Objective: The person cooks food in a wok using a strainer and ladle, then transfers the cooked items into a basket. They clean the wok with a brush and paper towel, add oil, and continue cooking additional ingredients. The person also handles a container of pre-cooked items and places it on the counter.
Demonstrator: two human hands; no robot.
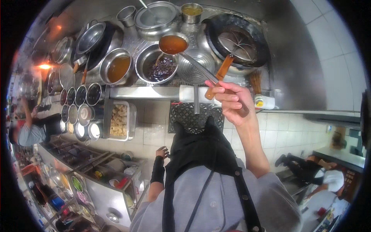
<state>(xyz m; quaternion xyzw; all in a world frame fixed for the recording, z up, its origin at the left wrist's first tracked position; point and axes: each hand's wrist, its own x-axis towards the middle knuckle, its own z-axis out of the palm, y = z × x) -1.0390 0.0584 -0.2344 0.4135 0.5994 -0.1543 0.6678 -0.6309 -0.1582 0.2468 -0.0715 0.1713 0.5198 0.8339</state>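
My right hand (236, 103) grips the handle of a metal ladle (200, 65), raised above the stove counter. Orange-brown liquid (173, 45) fills much of its bowl. Under and beside the ladle bowl is a steel basin (140, 68) of dark oily liquid with many small dark bits (162, 68). A round perforated skimmer (195, 69) lies right of it. Behind my right hand runs the wooden handle (224, 71) of a wire-braced strainer (237, 43), which rests in a blackened wok (261, 43). My left hand (163, 152) hangs low by my side, loosely curled, with nothing visible in it.
To the left stand a steel bowl of amber liquid (118, 68), a tilted second wok (116, 34) and several seasoning pots (94, 94). A plastic tub of pale chunks (118, 120) sits below. A lidded pot (156, 17) stands behind. Other people (32, 134) are farther off, left and right.
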